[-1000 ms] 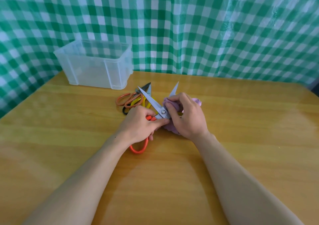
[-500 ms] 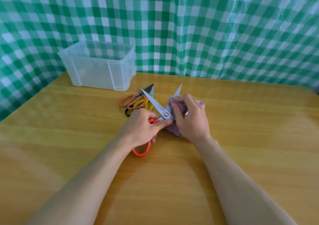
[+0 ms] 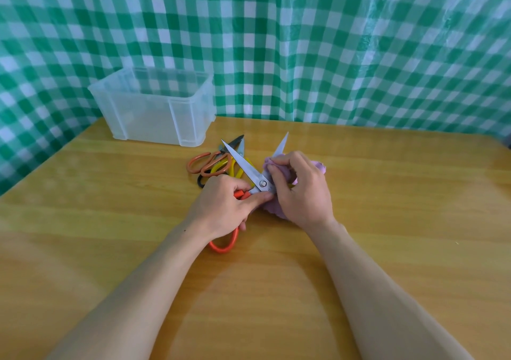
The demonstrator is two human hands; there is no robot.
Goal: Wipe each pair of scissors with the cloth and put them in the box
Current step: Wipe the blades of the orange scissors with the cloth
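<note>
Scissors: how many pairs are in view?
4. A red-handled pair gripped by the left hand; an orange-handled pair, a yellow-handled pair and a black-handled pair piled behind it, overlapping, so more may be hidden.

There is one clear box (image 3: pixel 154 110) at the far left of one wooden table (image 3: pixel 387 207). There is one purple cloth (image 3: pixel 319 166). There are two hands, a left hand (image 3: pixel 224 210) and a right hand (image 3: pixel 301 191). They hold one pair of red scissors (image 3: pixel 243 164). Just behind is one pile of scissors (image 3: pixel 215 163) with orange, yellow and black handles. It looks like three pairs, but they overlap, so the count is not sure.
</note>
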